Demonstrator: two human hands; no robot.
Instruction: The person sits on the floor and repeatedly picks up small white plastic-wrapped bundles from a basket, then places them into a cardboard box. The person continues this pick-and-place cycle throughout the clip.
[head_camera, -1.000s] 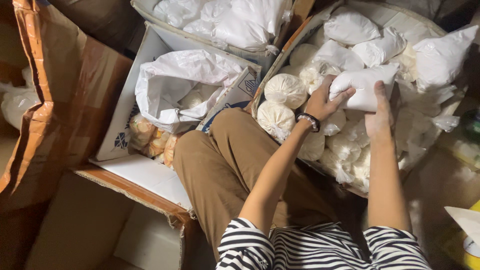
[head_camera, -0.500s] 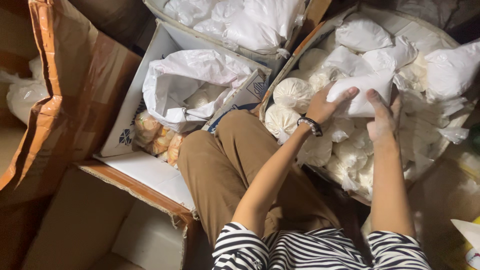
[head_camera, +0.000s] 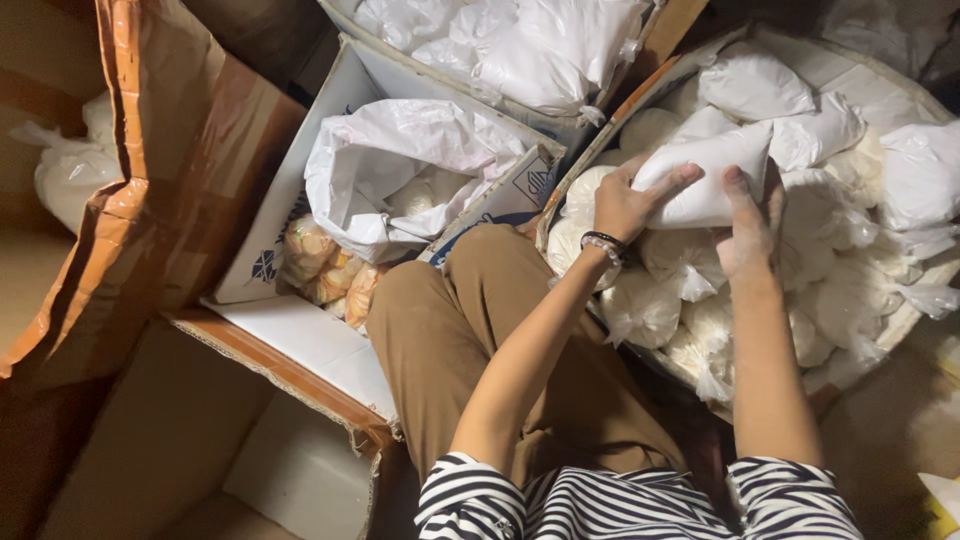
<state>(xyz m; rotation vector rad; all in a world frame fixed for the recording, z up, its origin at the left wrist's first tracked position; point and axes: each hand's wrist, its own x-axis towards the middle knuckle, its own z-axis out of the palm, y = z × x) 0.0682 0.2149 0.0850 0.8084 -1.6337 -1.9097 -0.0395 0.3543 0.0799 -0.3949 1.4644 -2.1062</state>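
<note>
left hand (head_camera: 625, 205) and right hand (head_camera: 748, 232) both grasping a white powder-filled plastic bag (head_camera: 705, 175) | bag held just above a round basket (head_camera: 905, 320) heaped with similar bags | white cardboard box (head_camera: 290, 215) beside the knee

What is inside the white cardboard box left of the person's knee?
The white cardboard box holds a crumpled white plastic bag over orange-brown packets. Anything deeper is covered.
</note>
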